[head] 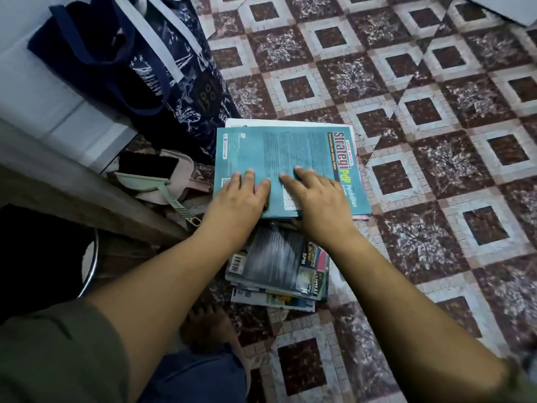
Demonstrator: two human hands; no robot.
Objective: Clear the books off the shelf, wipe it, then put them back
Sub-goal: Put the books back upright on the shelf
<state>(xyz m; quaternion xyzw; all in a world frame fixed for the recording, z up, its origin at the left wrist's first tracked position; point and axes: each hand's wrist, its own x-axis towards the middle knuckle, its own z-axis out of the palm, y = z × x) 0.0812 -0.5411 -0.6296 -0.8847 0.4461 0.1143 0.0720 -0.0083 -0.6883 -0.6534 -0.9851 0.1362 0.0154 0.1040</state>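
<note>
The left hand [236, 196] and the right hand [315, 196] are both lying flat, palms down, on the near half of a teal book [290, 158], fingers straight and spread, gripping nothing. That book is sitting on top of a pile on the patterned floor [436, 141], with a white edge and a pink edge showing beneath it. A second pile of books [279, 269] is lying just nearer the person, its far end tucked under the teal book's near edge.

The likely trouble is slippage: the glossy covers are overlapping unevenly, so a sideways push could be sending the upper books sliding, or toppling the nearer pile. The dustpan and brush [165, 181] are lying just to the left, close enough to be knocked.

Both forearms are reaching forward and down, wrists nearly straight, hands side by side without touching. The shelf itself cannot be clearly made out.
</note>
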